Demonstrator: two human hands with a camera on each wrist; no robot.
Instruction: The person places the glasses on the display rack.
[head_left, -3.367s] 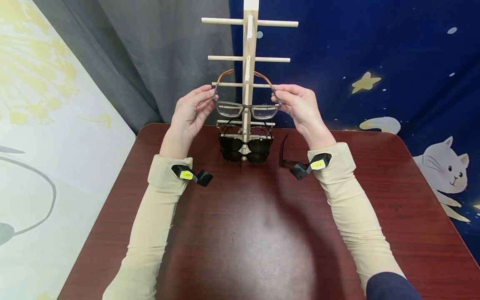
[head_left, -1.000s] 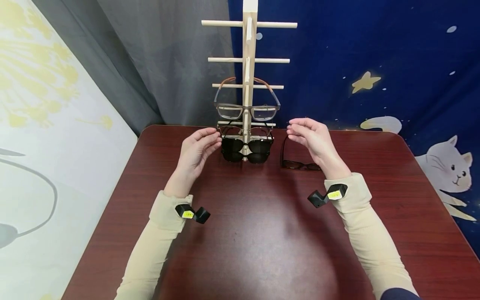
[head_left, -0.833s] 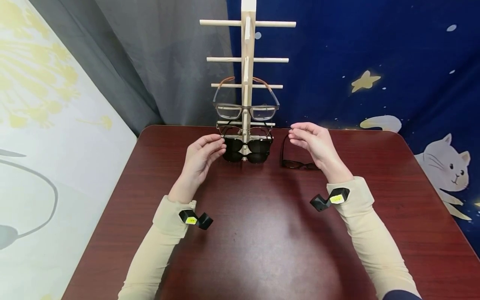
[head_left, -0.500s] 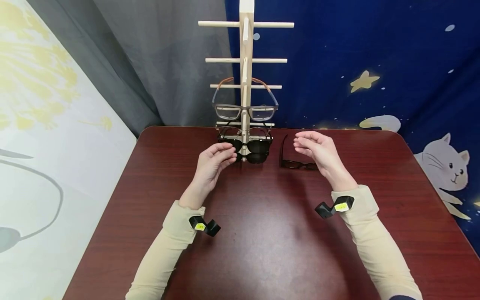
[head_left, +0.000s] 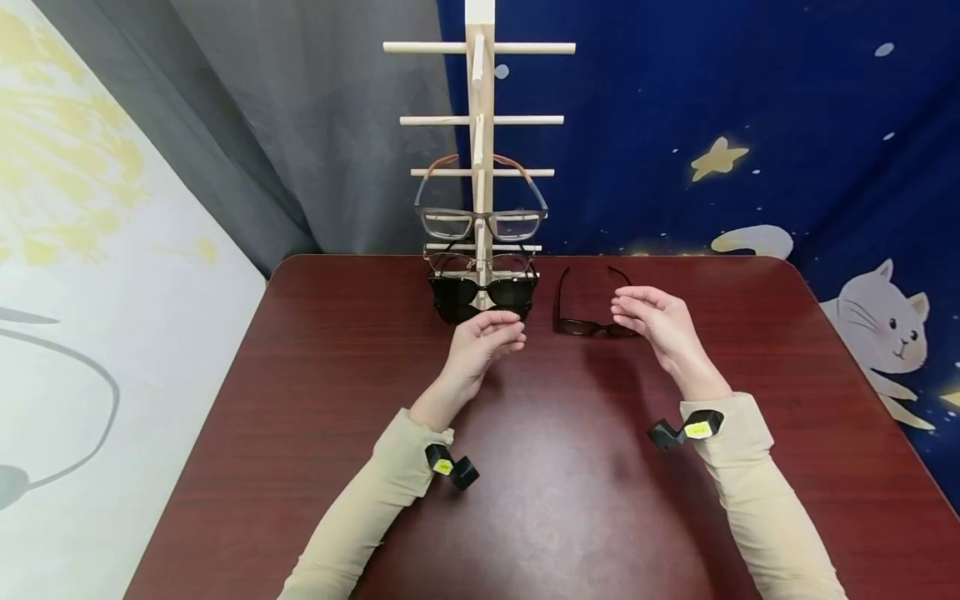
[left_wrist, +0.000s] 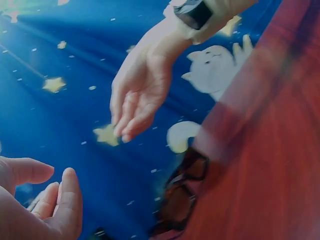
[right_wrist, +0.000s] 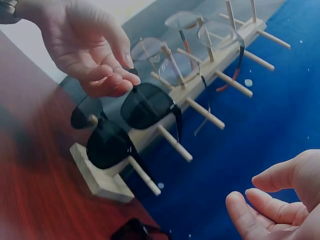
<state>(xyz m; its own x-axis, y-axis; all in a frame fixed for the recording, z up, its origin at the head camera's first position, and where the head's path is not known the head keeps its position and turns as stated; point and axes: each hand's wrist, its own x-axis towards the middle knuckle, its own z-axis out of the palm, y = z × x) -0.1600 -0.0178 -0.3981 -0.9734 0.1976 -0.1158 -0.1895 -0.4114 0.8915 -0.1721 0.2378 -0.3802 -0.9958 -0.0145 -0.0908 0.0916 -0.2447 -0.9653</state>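
My left hand (head_left: 483,350) is in front of the rack's lowest sunglasses (head_left: 450,315), overlapping them in the head view. Its fingers are loosely bent and hold nothing. Over the right end of dark-framed glasses (head_left: 581,327) hovers my right hand (head_left: 663,329), thumb and fingertips apart in the right wrist view and likewise with nothing in it. Those glasses lie on the table with temples unfolded toward the back. On the wooden rack (head_left: 480,83) hang another pair of black sunglasses (right_wrist: 145,107), thin-rimmed eyeglasses (head_left: 450,265) and, above them, grey eyeglasses (head_left: 446,212) with orange temple tips.
The rack rises at the back edge of the reddish-brown table (head_left: 315,400). Bare wooden pegs (head_left: 525,120) stick out to both sides higher up. Behind hang a grey curtain (head_left: 337,125) and a blue one (head_left: 615,125) with stars and a cat.
Both hands have let go of the grey eyeglasses, which stay on the rack. They have come down and toward the right, the left across the sunglasses, the right over the dark-framed glasses.
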